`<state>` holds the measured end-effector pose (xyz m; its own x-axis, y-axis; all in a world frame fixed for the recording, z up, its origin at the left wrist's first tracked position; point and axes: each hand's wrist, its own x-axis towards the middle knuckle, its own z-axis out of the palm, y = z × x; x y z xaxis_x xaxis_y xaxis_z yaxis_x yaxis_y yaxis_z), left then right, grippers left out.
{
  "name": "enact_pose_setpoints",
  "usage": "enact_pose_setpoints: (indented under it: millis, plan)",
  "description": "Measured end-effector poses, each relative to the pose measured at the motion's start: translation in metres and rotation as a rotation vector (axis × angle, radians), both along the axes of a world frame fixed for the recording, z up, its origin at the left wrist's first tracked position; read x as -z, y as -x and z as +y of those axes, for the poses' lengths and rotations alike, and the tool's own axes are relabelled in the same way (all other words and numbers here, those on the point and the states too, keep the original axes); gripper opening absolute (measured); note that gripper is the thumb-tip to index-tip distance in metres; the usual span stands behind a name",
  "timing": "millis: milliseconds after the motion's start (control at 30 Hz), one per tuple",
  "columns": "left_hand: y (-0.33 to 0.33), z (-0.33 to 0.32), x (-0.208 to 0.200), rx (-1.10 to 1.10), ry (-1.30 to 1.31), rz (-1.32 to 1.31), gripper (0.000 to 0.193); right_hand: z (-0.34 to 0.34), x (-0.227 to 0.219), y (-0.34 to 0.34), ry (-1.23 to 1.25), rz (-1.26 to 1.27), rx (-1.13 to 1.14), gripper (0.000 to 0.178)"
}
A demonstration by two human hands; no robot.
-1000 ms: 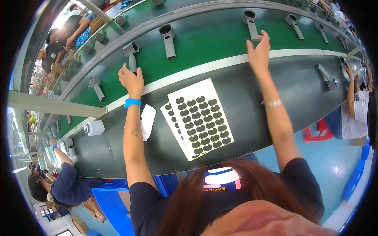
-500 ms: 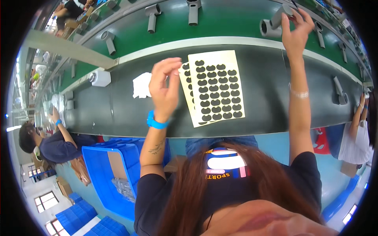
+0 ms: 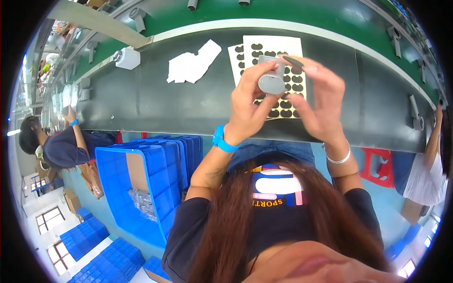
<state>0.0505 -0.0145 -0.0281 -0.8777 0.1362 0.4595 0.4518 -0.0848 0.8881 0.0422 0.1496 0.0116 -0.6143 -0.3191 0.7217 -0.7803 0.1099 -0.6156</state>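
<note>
In my left hand (image 3: 250,99) is a grey plastic tube-shaped fitting (image 3: 272,84), its flat oval end turned toward me and the fingers wrapped round its side. A dark oval sticker (image 3: 293,61) sits at the fingertips of my right hand (image 3: 323,92), just right of the fitting. The right thumb is spread from the forefinger, close to the fitting's lower side. Beneath both hands lie two pale sheets (image 3: 295,43) with rows of black stickers, partly covered by the hands and the fitting.
Crumpled white paper (image 3: 191,63) lies left of the sheets, and a white bottle (image 3: 127,58) stands farther left. Beyond the bench's pale rail, grey fittings (image 3: 395,41) rest on a green belt (image 3: 325,16). Blue crates (image 3: 137,188) stand below at left. Co-workers sit at both sides.
My right hand has come back from the belt to the sheets. The grey fitting is now in my left hand, which has moved right. A dark sticker now shows at my right fingertips.
</note>
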Motion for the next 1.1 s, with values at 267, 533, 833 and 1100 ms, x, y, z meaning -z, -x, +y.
enact_pose_setpoints:
  millis: [267,533,833,1100]
  plan:
    - [-0.008,0.002,-0.001,-0.108,0.079,0.03,0.041,0.01,-0.004,-0.026,0.13,-0.371,0.16,0.013]
    - [-0.017,0.005,-0.017,-0.049,-0.026,-0.052,0.045,0.011,-0.014,-0.036,0.182,-0.421,0.16,0.033]
    - [-0.022,0.0,-0.028,0.272,-0.191,-0.312,0.05,0.01,-0.018,-0.034,0.167,-0.524,0.1,0.044]
    - [-0.019,0.002,-0.028,0.317,-0.231,-0.335,0.045,0.012,-0.024,-0.035,0.212,-0.644,0.105,0.044]
